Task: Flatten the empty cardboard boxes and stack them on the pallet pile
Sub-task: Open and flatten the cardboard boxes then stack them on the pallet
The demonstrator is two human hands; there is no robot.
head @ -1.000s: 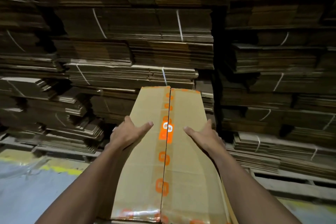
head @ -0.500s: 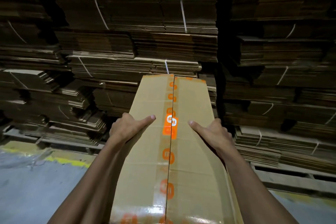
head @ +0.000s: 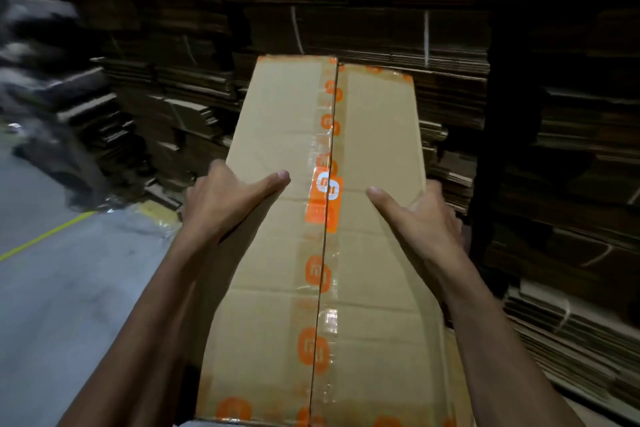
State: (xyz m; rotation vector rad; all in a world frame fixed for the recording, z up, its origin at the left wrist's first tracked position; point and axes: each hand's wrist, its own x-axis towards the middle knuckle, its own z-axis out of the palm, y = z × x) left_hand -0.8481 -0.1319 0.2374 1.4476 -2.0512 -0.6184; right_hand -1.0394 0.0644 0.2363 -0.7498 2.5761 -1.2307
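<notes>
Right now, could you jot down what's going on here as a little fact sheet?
Place: dim warehouse, grey floor with a yellow line
Held: long box, taped with orange-logo tape
Left hand: grips the box's left edge, thumb on top
Right hand: grips the right edge, thumb on top
Background: strapped stacks of flattened cardboard

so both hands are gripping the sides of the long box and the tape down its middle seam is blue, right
Not quite. The head view shows the left hand and right hand gripping the sides of the long box, but the tape down its middle seam is orange with clear stretches, not blue.
</notes>
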